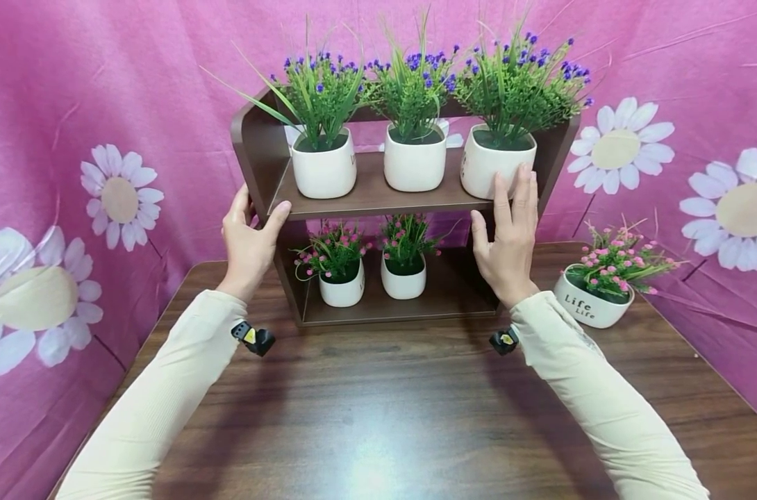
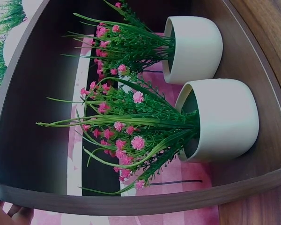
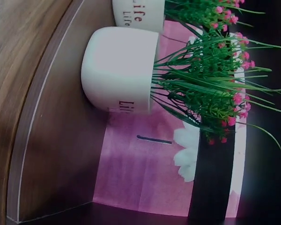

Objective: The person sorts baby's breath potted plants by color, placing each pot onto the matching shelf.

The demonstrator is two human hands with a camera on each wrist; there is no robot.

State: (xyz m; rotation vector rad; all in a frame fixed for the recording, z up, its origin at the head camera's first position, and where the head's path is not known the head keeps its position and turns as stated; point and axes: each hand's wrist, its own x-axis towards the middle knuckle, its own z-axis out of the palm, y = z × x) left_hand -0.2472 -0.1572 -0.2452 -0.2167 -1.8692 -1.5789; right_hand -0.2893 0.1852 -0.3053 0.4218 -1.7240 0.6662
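A dark brown two-tier shelf (image 1: pixel 378 182) stands on the wooden table. My left hand (image 1: pixel 248 239) grips its left side panel, the thumb at the front edge and the fingers on the outer side. With fingers straight, my right hand (image 1: pixel 510 236) touches the front of the right white pot (image 1: pixel 487 167) of purple flowers on the upper tier. Left of that pot are a middle white pot (image 1: pixel 414 167) and a left white pot (image 1: pixel 324 170), also purple-flowered. The lower tier holds two pink-flowered pots, a left one (image 2: pixel 229 119) and a right one (image 3: pixel 122 65).
A white "Life" pot (image 1: pixel 594 305) with pink flowers sits on the table (image 1: pixel 378 403), right of the shelf and close to my right forearm. Behind everything hangs a pink cloth (image 1: pixel 166 83) with large white daisies.
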